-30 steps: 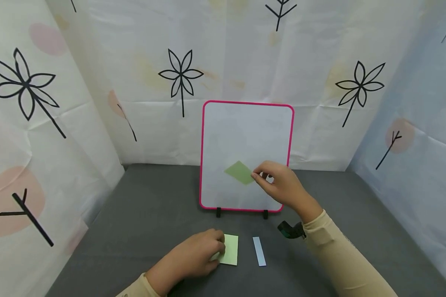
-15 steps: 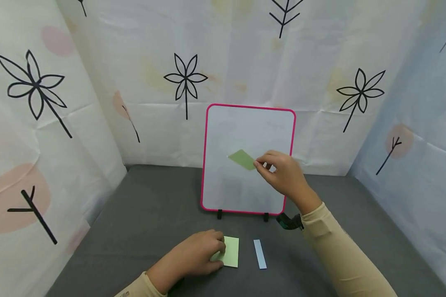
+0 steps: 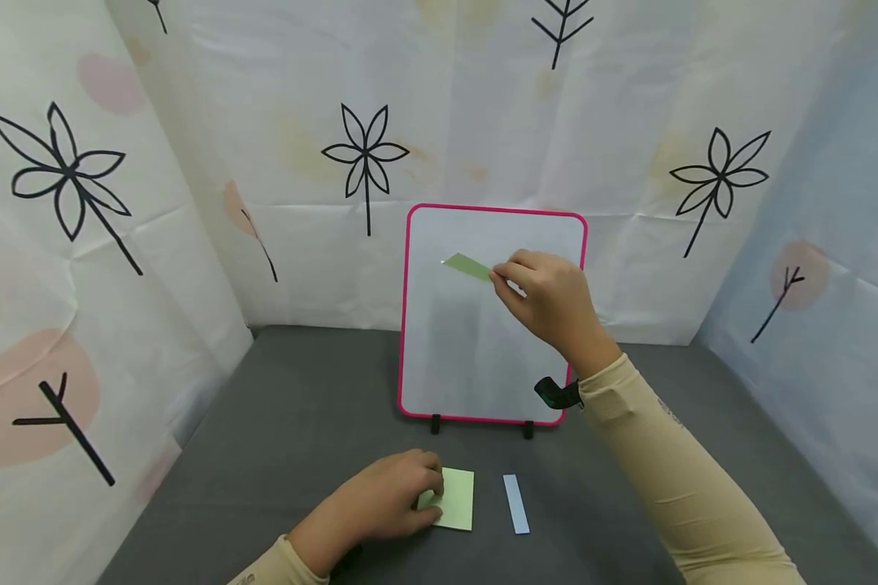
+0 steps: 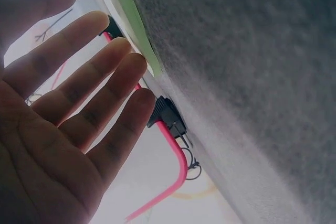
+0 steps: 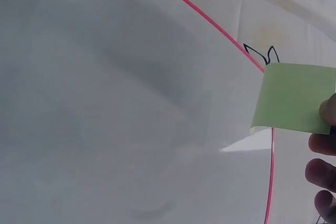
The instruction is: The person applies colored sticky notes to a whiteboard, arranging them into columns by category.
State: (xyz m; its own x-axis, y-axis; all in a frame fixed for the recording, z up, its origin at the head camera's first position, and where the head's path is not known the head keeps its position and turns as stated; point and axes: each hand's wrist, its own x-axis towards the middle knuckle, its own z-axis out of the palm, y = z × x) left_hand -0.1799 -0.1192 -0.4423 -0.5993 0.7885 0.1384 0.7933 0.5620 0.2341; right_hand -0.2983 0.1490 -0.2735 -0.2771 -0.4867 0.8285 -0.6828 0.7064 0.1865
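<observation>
A light green sticky note (image 3: 468,266) is pinched at its right edge between the thumb and fingertips of my right hand (image 3: 552,296). It is held in front of the upper half of a whiteboard (image 3: 483,357) with a pink frame. In the right wrist view the note (image 5: 294,98) looks flat, with a slightly curled lower left corner. Down on the table, my left hand (image 3: 388,496) rests at the left side of a pad of green sticky notes (image 3: 457,500), covering part of it. The left wrist view shows the fingers (image 4: 113,124) extended, nothing gripped.
Right of the pad, a narrow pale blue strip (image 3: 515,504) lies on the dark grey table (image 3: 322,406). Two black feet (image 3: 435,424) support the board's lower edge. A white cloth (image 3: 300,268) printed with plants encloses the back and sides.
My right hand has risen along the board with the sticky note, which now appears tilted and narrower from the head view. The left hand stays by the pad.
</observation>
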